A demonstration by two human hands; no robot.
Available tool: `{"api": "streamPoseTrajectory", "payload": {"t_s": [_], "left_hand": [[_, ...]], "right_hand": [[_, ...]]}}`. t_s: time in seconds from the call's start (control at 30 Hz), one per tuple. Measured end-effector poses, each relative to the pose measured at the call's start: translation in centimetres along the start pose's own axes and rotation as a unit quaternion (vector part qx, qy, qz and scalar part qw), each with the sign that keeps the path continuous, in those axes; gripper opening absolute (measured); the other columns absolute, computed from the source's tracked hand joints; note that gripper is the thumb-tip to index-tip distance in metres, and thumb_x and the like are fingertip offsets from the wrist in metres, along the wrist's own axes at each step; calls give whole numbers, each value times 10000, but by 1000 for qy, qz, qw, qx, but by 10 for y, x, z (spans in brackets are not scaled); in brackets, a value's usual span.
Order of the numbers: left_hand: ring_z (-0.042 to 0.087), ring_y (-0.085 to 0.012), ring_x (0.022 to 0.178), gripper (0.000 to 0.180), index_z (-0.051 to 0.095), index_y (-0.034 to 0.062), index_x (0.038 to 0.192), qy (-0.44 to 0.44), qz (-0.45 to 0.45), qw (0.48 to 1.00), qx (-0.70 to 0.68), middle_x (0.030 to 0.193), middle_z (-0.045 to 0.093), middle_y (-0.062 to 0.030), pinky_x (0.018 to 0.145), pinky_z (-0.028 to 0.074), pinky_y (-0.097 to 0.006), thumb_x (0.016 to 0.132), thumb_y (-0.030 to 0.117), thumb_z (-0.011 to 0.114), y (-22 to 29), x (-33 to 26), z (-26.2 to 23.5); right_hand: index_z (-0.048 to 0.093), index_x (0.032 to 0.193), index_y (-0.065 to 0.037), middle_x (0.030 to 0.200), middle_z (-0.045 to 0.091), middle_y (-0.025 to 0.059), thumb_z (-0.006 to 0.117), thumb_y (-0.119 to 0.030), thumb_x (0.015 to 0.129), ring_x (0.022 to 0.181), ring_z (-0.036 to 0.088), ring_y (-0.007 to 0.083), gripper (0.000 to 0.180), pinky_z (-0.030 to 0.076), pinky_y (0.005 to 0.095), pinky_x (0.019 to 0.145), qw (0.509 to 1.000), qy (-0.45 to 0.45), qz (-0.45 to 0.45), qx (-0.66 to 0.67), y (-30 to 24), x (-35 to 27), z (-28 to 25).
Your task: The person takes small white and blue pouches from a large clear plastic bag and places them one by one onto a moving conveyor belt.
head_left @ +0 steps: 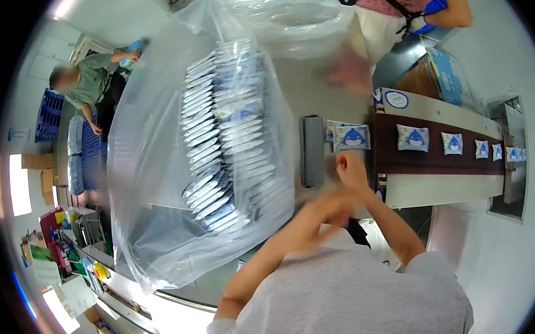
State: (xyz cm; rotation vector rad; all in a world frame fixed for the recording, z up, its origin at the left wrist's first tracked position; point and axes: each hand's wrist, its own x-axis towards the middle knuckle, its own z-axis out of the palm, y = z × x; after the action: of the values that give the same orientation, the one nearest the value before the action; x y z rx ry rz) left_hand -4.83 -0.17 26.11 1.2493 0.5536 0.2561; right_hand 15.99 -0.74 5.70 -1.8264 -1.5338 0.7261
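Just below two packs (352, 139) at the belt's (431, 166) near end, both hands work close together

Right hand (351, 170) has its forearm slanting up and left, fingers curled just under the front pack; left hand (329, 208) is blurred by the right wrist, its forearm slanting up and right, and I cannot tell whether either grip is closed on anything; the packs lie on the grey worktop (311, 87) beside a dark grey bar (311, 157), while a clear bag (137, 172) of stacked packs (199, 133) fills the left side, and more packs (413, 138) line the maroon belt; around are pale walls (515, 65), a co-worker in pink (397, 4) and a person in green (94, 76) near blue crates (50, 116)
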Motion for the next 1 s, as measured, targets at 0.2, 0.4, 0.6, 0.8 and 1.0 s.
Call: {"api": "streamPoseTrajectory", "payload": {"t_s": [0.2, 0.4, 0.6, 0.8, 1.0], "left_hand": [[255, -521, 1263, 826, 201, 30, 1419, 366, -153, 772, 497, 1452, 121, -292, 989, 336, -545, 752, 171, 667, -219, 135, -21], [188, -565, 1275, 997, 51, 50, 1456, 316, -115, 807, 486, 1477, 14, -289, 1007, 295, -582, 714, 197, 701, -249, 137, -19], [216, -575, 1257, 1040, 48, 48, 1456, 328, -125, 786, 509, 1481, 15, -277, 1017, 296, -558, 684, 156, 735, -248, 146, -14], [204, -569, 1265, 1064, 47, 39, 1452, 323, -132, 786, 510, 1476, 3, -284, 1045, 268, -543, 669, 167, 755, -247, 144, -19], [191, -552, 1278, 1003, 84, -5, 1432, 300, -158, 799, 496, 1477, -7, -279, 1046, 269, -545, 688, 152, 738, -243, 134, -23]], "right_hand": [[586, 829, -70, 796, 569, 100, 588, -79, 759, 706, 588, 269, 71, 467, 363, 635, 993, -94, 21, -64, 49, -52, -56], [600, 858, -66, 813, 584, 96, 580, -51, 763, 706, 598, 241, 97, 471, 345, 619, 991, 19, -18, -135, 120, -25, -164], [571, 1010, -97, 1017, 571, 108, 549, -72, 787, 963, 562, 292, 226, 474, 415, 777, 952, 16, 9, -306, 211, 55, -293], [522, 1162, -183, 1218, 503, 6, 553, -45, 801, 1214, 444, 235, 388, 415, 547, 905, 823, -58, 73, -561, 291, 56, -364], [614, 1062, -165, 1100, 528, 1, 780, -292, 606, 1129, 468, 263, 502, 411, 514, 853, 765, -316, 90, -554, 249, 105, -349]]}}
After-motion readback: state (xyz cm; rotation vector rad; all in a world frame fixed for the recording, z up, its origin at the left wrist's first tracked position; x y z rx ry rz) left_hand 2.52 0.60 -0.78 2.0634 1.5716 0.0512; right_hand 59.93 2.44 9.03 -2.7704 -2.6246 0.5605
